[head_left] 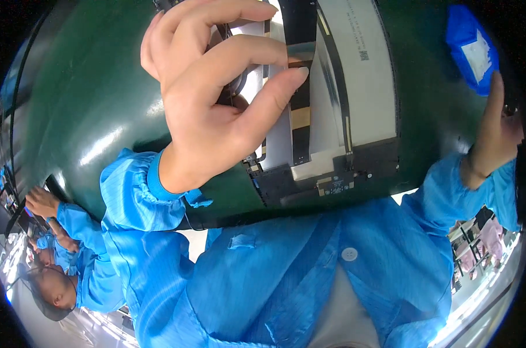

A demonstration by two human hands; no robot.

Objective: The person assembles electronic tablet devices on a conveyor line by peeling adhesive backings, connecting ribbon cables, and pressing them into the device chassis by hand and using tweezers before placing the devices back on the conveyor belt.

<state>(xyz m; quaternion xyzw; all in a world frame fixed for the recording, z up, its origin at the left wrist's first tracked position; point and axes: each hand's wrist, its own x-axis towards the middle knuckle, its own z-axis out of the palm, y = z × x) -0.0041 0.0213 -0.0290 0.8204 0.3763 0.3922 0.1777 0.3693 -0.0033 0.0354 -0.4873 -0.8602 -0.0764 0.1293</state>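
An opened tablet-like device (370, 153) lies in front of me, with pale battery panels (364, 75), dark ribbon strips and a small circuit board (335, 184) showing. My left hand (210, 98) reaches over its left part. Its thumb and index finger close on a black flat ribbon strip (300, 87) running along the middle of the device; the other fingers curl above. Far to the right is my right hand (497, 136), one digit stretched up against the lower edge of a blue packet (471, 49) with a white patch. Its remaining fingers are cut off by the dark rim.
A glossy green mat (71, 104) covers the work surface under the device. At the lower left, a co-worker in blue with a dark cap (42, 296) sits nearby, one hand (42, 203) resting by the table's edge. Shelving (468, 249) stands behind at the lower right.
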